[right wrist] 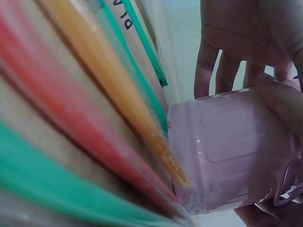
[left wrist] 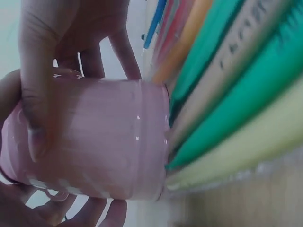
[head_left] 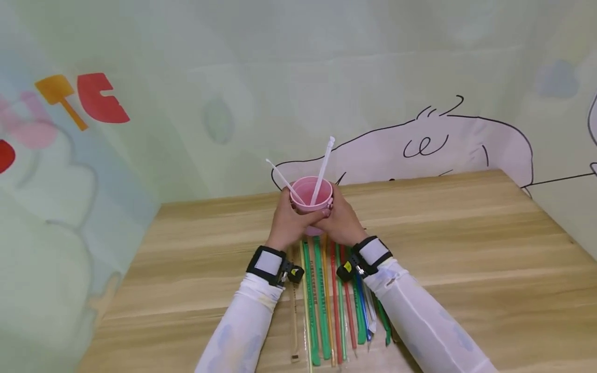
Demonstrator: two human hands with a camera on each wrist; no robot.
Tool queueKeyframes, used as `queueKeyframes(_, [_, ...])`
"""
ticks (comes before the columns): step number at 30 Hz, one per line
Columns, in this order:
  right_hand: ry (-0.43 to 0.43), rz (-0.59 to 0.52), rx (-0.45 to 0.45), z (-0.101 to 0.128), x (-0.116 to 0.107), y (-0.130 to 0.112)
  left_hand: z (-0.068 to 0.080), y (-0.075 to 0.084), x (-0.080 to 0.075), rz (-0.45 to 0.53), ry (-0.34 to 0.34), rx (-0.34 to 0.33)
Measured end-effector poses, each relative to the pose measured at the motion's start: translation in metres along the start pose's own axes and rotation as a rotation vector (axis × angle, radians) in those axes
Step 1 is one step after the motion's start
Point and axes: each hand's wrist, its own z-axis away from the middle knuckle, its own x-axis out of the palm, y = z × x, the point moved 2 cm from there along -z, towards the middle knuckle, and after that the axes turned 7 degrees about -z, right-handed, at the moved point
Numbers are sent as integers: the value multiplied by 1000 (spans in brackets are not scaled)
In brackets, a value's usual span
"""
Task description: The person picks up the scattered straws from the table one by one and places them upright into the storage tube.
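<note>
A small pink bucket [head_left: 311, 209] with a ring handle at its side stands at the far end of a row of straws. My left hand [head_left: 290, 220] grips it from the left and my right hand [head_left: 342, 218] from the right, the thumbs meeting across the near side. Two white straws lean in the bucket: a thicker one [head_left: 324, 167] to the right and a thinner one [head_left: 281, 174] to the left. In the left wrist view, fingers curve around the bucket wall [left wrist: 99, 137], whose base is right at the straw ends. The right wrist view shows the wall [right wrist: 232, 146] too.
Several wrapped straws lie side by side on the wooden table [head_left: 200, 280], including green ones [head_left: 310, 305], a red one [head_left: 336, 311] and a blue one [head_left: 362, 300]. Behind the table's far edge hangs a printed backdrop [head_left: 326, 93].
</note>
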Motion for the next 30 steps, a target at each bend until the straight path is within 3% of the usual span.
queueKeyframes(8, [-47, 45, 48, 7, -20, 8, -3, 5, 19, 21, -18, -9])
queueKeyframes(14, [-123, 95, 120, 17, -53, 5, -6, 11, 31, 29, -43, -10])
queueKeyframes(23, [-132, 322, 299, 53, -121, -8, -18, 18, 50, 20, -56, -16])
queueKeyframes(30, [-210, 497, 406, 80, -154, -3, -25, 22, 58, 38, -83, -4])
